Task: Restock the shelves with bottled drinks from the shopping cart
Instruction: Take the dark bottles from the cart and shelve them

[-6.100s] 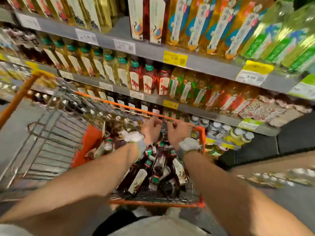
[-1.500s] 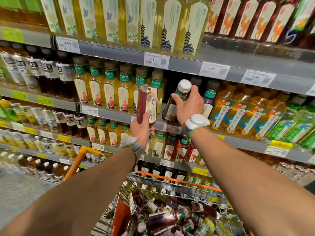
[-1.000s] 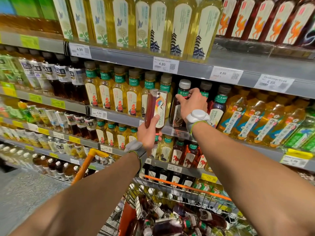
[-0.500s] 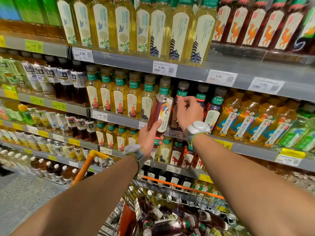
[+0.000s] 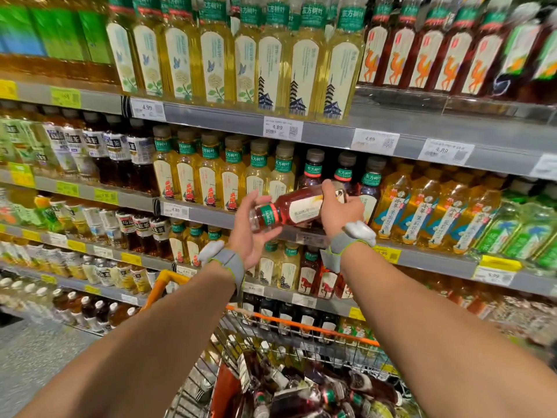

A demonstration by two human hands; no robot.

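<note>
A red tea bottle (image 5: 297, 210) with a cream label lies on its side in front of the middle shelf, cap to the left. My right hand (image 5: 339, 211) grips its base end. My left hand (image 5: 251, 236) cradles the cap end between a raised thumb and loosely spread fingers. Just behind stand three dark bottles with green neck bands (image 5: 343, 173) on that shelf. Below me the orange-rimmed shopping cart (image 5: 304, 326) holds several more red and dark bottles (image 5: 301, 396) lying in a heap.
Grey shelves (image 5: 211, 217) with price tags run across the view, packed with yellow, dark and green tea bottles. Larger yellow and red bottles fill the top shelf (image 5: 301, 61). Grey floor (image 5: 36, 357) lies at the lower left.
My right hand let go of the dark bottle on the shelf and took the base of the red bottle. That bottle has tipped from upright to lying sideways, and my left hand's grip has loosened.
</note>
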